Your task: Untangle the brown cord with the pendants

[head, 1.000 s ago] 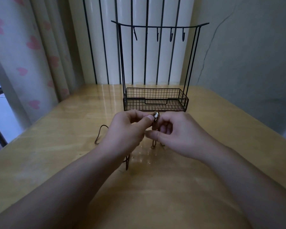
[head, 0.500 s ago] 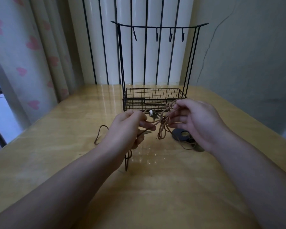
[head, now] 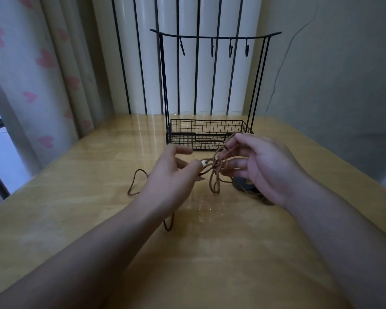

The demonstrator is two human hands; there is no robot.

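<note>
**Hands lift tangled cord above desk, wire rack just behind**

Cord first: the brown cord (head: 216, 175) hangs in a knot of loops between the two hands, raised a little off the desk (head: 76, 197). The left hand (head: 172, 175) pinches it at a small pale pendant (head: 203, 162) with thumb and forefinger, the other fingers loosely spread. The right hand (head: 261, 166) pinches a strand up near its fingertips, the rest of its fingers curled around the loops. One long loop drops from the tangle toward the desk; more cord trails to the left and lies flat there, and another bend shows under the left wrist. A dark round pendant (head: 243, 185) lies on the desk below the right hand, partly hidden by it.

Just behind the hands stands a black wire rack (head: 210, 134), a mesh basket with tall uprights and a top bar carrying four hooks. Its front rim is close to the right fingertips. Bare desk extends to the left, to the right and toward the person.

The desk is glossy light wood. A curtain (head: 42, 74) with pink hearts hangs at left, vertical dark bars (head: 140, 63) stand before pale panels behind, and a cracked wall (head: 332, 74) is at right. No readable writing shows.
</note>
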